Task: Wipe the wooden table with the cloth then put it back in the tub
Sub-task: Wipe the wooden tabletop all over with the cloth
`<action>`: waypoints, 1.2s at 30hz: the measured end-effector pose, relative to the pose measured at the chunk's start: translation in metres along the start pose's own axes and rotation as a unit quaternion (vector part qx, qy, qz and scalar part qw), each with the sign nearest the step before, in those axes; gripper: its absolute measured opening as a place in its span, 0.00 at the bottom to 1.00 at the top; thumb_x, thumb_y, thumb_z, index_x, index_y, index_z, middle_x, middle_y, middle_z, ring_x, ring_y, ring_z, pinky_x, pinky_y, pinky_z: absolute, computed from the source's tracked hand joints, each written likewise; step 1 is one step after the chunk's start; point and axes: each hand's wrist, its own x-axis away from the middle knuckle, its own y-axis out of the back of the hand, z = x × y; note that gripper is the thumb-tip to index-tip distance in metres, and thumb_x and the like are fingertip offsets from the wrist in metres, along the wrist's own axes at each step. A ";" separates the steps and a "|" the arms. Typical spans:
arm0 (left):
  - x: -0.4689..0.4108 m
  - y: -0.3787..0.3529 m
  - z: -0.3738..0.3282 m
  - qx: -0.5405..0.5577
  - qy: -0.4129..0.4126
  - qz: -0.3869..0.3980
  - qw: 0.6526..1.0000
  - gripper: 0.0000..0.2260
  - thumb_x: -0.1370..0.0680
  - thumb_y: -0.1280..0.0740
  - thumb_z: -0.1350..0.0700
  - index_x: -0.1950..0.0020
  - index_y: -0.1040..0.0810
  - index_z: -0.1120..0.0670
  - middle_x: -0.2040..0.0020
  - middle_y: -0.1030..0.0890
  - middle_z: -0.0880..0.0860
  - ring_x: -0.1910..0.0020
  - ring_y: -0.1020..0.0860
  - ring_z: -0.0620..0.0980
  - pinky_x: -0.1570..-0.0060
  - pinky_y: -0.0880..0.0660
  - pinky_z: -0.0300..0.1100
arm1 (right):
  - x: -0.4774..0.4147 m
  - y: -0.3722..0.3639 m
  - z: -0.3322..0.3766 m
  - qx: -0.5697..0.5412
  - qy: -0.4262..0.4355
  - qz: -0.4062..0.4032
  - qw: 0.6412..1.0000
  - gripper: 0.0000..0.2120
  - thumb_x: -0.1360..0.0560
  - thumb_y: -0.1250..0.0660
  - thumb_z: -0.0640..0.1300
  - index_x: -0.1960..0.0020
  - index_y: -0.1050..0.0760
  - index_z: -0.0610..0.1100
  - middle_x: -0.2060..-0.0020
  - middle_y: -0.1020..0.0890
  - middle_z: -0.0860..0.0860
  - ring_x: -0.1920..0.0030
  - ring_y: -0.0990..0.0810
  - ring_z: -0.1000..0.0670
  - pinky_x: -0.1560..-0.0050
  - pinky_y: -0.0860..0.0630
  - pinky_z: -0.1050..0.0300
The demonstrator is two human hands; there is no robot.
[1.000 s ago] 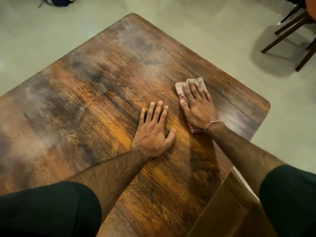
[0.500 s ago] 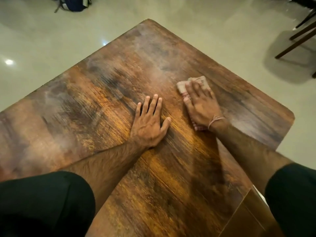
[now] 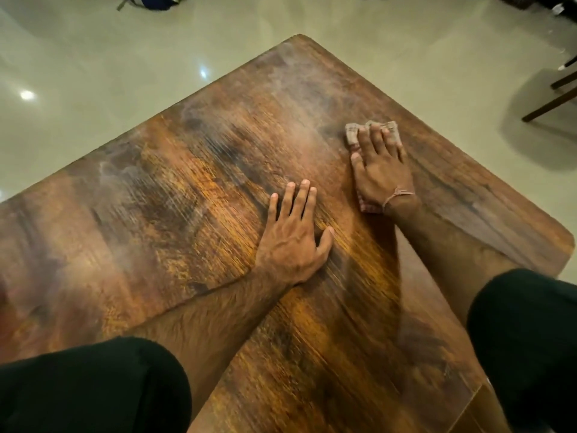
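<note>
— Right grip (image 3: pixel 382 173) is laid flat on the cloth (image 3: pixel 352 134), fingers straight, pressing it to the surface (image 3: pixel 156 232) near the far right edge; pressure for wiping is judged the reason.
— Left grip (image 3: pixel 293 242)?
— Spread flat on the bare surface beside it, nothing held. Probably used as a brace.
— Tub?
— Not in view; contents cannot be told. Wiping judged unfinished: hazy patches (image 3: pixel 125 173) are seen far left.

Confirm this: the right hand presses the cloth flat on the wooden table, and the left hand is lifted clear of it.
Not quite. The left hand is not lifted: the head view shows it resting flat on the wooden table, fingers straight. The right hand does press the cloth flat.
</note>
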 end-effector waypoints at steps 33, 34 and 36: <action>0.000 0.004 -0.003 0.008 0.001 0.001 1.000 0.36 0.19 0.48 0.38 0.16 0.48 0.56 0.15 0.49 0.53 0.16 0.55 0.54 0.19 0.55 0.58 | -0.008 0.008 -0.008 0.003 0.017 0.010 1.000 0.30 0.14 0.57 0.57 0.16 0.55 0.47 0.17 0.54 0.47 0.17 0.56 0.45 0.19 0.59 0.44; 0.000 0.004 -0.003 0.006 0.002 0.001 1.000 0.36 0.19 0.47 0.38 0.16 0.48 0.56 0.15 0.49 0.53 0.16 0.55 0.54 0.19 0.55 0.58 | 0.006 0.006 -0.003 0.005 0.064 0.021 0.998 0.29 0.14 0.57 0.57 0.16 0.55 0.49 0.17 0.54 0.49 0.18 0.57 0.47 0.19 0.60 0.46; 0.000 0.005 -0.004 0.006 0.004 -0.001 1.000 0.36 0.19 0.47 0.38 0.16 0.47 0.57 0.15 0.49 0.53 0.16 0.54 0.54 0.20 0.55 0.58 | 0.021 0.005 -0.004 0.001 0.112 0.038 0.993 0.29 0.15 0.56 0.59 0.16 0.53 0.52 0.17 0.53 0.51 0.18 0.57 0.50 0.20 0.60 0.49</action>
